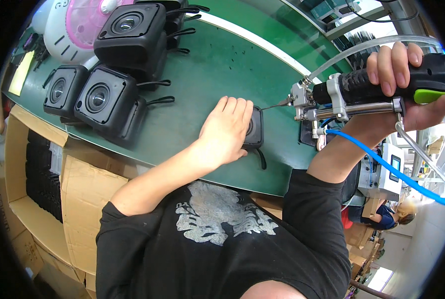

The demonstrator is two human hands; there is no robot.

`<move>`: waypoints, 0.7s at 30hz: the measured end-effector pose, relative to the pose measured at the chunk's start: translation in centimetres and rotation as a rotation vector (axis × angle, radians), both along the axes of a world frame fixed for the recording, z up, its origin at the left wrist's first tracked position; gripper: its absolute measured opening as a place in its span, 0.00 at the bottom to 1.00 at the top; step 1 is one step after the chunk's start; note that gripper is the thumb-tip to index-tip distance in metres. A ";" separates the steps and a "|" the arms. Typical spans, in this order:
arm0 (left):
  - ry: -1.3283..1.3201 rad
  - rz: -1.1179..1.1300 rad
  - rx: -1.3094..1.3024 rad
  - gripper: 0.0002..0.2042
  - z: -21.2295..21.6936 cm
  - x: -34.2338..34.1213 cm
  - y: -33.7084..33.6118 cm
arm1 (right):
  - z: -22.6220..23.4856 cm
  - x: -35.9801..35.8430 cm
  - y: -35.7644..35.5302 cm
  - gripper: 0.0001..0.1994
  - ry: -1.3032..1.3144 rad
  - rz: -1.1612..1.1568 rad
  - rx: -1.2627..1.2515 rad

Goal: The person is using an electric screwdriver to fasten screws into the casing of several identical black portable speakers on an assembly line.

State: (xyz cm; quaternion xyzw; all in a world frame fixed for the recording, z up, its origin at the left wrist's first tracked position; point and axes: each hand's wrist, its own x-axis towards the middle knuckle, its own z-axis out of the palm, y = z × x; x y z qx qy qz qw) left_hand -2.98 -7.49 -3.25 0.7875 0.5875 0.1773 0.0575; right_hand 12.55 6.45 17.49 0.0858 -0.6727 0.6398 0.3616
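My left hand [226, 128] lies over a small black box-shaped speaker [256, 130], its fingers together across the top and the thumb at the near edge. Part of the speaker's round cone and a short strap show beside the hand. In my right hand [393, 71] is a black power screwdriver [346, 87] with a metal screw-feeding head and a green lever. The tool is held sideways, its thin bit reaching left to the speaker's far right corner. Whether the bit touches the speaker I cannot tell.
Several black speakers [99, 97] with straps stand in stacks at the left of the green table [202, 65], near a pink and white fan [90, 25]. A cardboard box [90, 199] stands below the left edge. A blue hose [382, 162] and a clear tube [352, 51] trail from the screwdriver.
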 end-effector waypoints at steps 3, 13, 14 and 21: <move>0.016 0.017 0.036 0.46 -0.3 0.2 0.1 | -0.1 0.0 0.0 0.33 -0.005 0.016 0.006; 0.021 0.040 0.043 0.45 -0.4 0.2 0.1 | -1.9 -0.4 0.8 0.30 -0.028 0.029 -0.034; -0.008 0.033 0.082 0.45 -0.5 0.2 0.1 | -2.4 -0.4 0.9 0.29 -0.068 0.057 -0.049; 0.018 0.032 0.054 0.46 -0.6 0.4 0.1 | -4.7 -1.2 0.6 0.25 -0.050 0.094 -0.066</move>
